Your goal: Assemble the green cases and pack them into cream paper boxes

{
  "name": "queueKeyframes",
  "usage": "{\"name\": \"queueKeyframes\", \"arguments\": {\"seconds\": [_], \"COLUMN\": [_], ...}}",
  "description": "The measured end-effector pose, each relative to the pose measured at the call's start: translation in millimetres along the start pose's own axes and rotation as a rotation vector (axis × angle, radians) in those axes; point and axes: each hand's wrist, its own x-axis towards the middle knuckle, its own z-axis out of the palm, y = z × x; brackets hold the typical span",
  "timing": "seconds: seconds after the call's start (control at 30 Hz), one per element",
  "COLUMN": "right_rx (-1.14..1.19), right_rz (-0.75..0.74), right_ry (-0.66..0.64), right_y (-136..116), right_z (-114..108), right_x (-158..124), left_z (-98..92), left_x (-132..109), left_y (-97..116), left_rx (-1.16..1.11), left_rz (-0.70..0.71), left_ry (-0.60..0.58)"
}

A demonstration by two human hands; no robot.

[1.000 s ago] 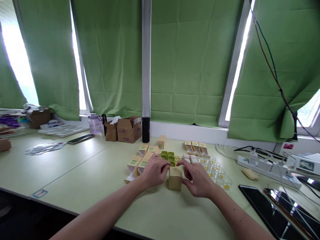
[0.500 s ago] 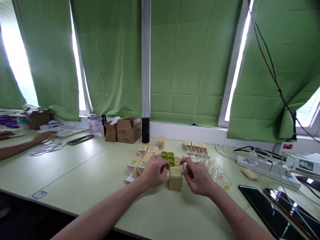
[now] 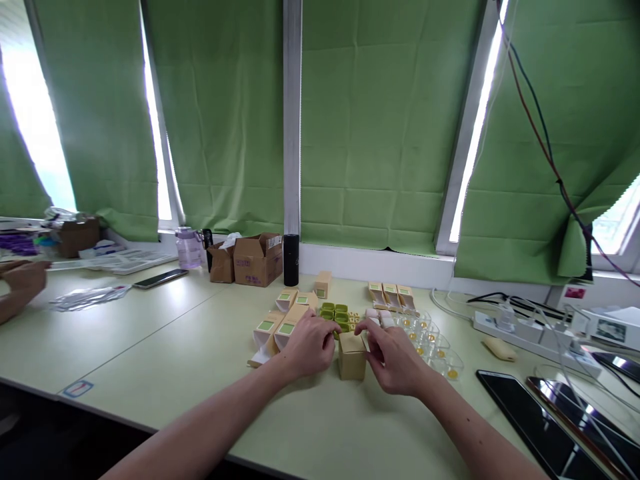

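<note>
A small tan cardboard box [image 3: 351, 360] stands upright on the pale green table [image 3: 200, 347], between both hands. My left hand [image 3: 310, 345] curls against the box's left side, its fingers at the top edge. My right hand [image 3: 395, 357] grips the right side, thumb and fingers pinching at the top flap. Just behind the box lie small green cups [image 3: 336, 311] and tiny yellow pieces. Flat tan boxes with green windows [image 3: 276, 327] lie to the left of my left hand.
Clear plastic cups with yellow centres [image 3: 435, 347] sit to the right, more tan boxes [image 3: 393, 295] behind. A power strip [image 3: 530, 330] with cables and dark tablets [image 3: 545, 420] fill the right. Brown cartons [image 3: 257, 259], a black cylinder [image 3: 291, 260] and a phone [image 3: 157, 278] stand further back. Another person's hand [image 3: 20, 283] rests far left.
My right hand's fingers lifted off the box top, then came back down onto the flap. The other person's arm at far left reached out and drew back.
</note>
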Motion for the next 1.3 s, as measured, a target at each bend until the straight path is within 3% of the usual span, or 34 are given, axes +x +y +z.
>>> {"name": "queueKeyframes", "arguments": {"seconds": [0.23,0.5,0.7,0.93,1.3], "right_rx": [-0.111,-0.331,-0.362,-0.35,-0.353], "right_rz": [0.081,0.4,0.529,0.547,0.522], "right_ry": [-0.009,-0.127,-0.143,-0.067,0.068], "right_y": [5,-4,-10,-10,-7], "right_z": [5,0,-7,-8,-9], "right_x": [1,11,15,15,13], "left_z": [-2.3,-0.1,-6.8,-18.9,-26.7], "left_x": [-1,-2,2,9,35], "left_y": [0,-2,7,31,41], "left_rx": [-0.033,-0.055,-0.06,0.002,0.146], "left_rz": [0.023,0.048,0.044,0.134,0.22], "left_ry": [-0.014,0.072,0.12,-0.151,-0.477]}}
